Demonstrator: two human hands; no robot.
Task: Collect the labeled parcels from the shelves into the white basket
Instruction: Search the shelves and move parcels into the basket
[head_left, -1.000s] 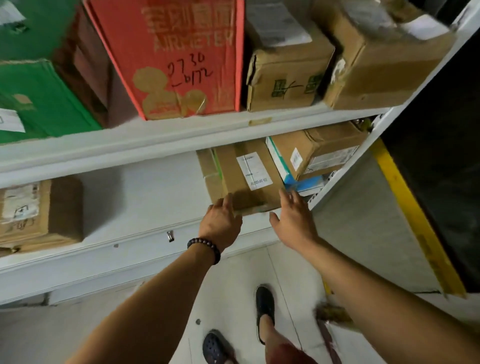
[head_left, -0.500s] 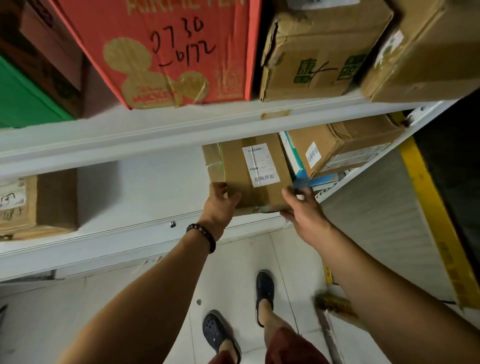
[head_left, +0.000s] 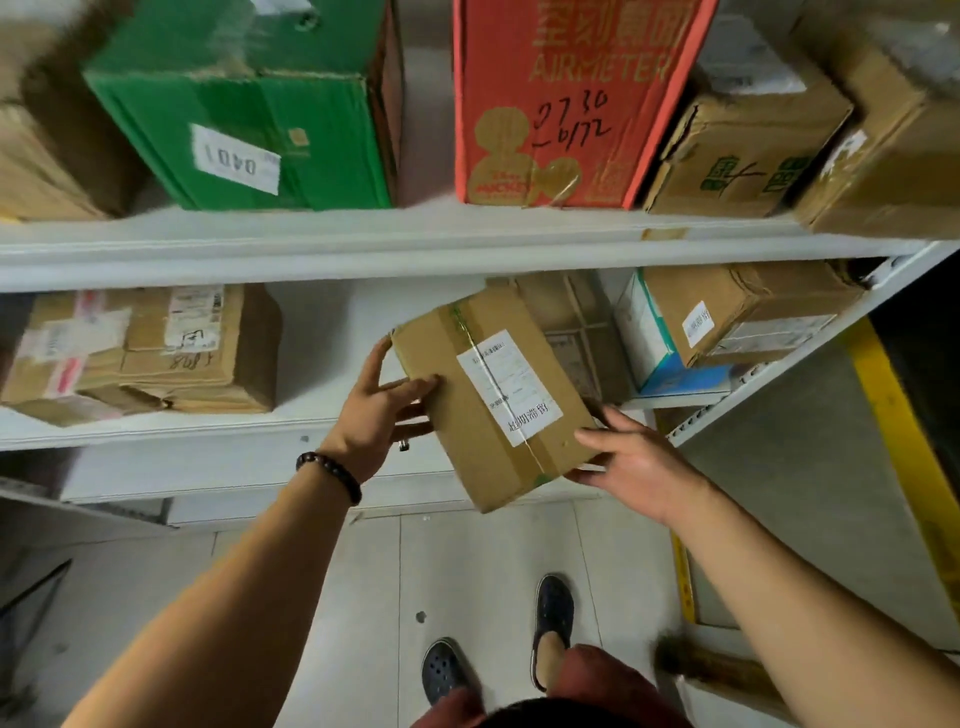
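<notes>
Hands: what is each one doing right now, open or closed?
Left hand: grips the labeled parcel at its left edge.
Right hand: grips the same parcel at its near right corner.

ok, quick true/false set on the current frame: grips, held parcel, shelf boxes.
1. The left grip and right grip both hold the brown parcel. True.
2. The parcel lies flat on the lower shelf. False: it is tilted between the grips, with its near end out past the shelf edge.
3. A white label sits on the parcel's upward face. True.
4. The green box stands on the lower shelf. False: it is on the upper shelf, left of the red box.
5. The bead bracelet is on the right wrist. False: it is on the left wrist.
</notes>
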